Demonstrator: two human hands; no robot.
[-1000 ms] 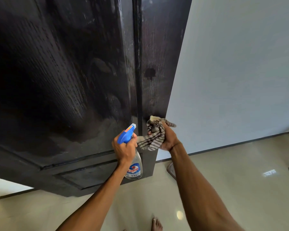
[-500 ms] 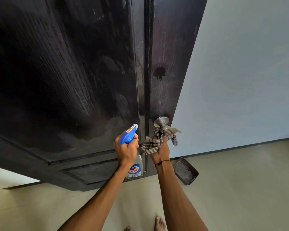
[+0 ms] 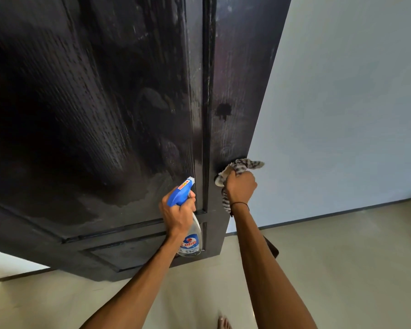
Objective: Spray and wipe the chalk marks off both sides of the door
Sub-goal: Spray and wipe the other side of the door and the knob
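A dark wooden door point(image 3: 105, 115) fills the upper left, with pale smeared patches on its lower panel and right stile. My left hand point(image 3: 177, 213) grips a spray bottle point(image 3: 191, 243) with a blue trigger head, its nozzle toward the door. My right hand point(image 3: 240, 186) clutches a striped cloth point(image 3: 243, 165) against the door's right edge, where the knob was; the knob is hidden under cloth and hand.
A pale wall point(image 3: 342, 115) stands to the right of the door, with a dark skirting line above the beige tiled floor point(image 3: 342, 269). A dark tray point(image 3: 272, 248) lies on the floor behind my right forearm. My bare toes point(image 3: 223, 322) show at the bottom.
My right hand dropped off the knob, baring it, then rose again and now covers it with the cloth. The door edge has swung further right in view. My left hand kept the bottle in place.
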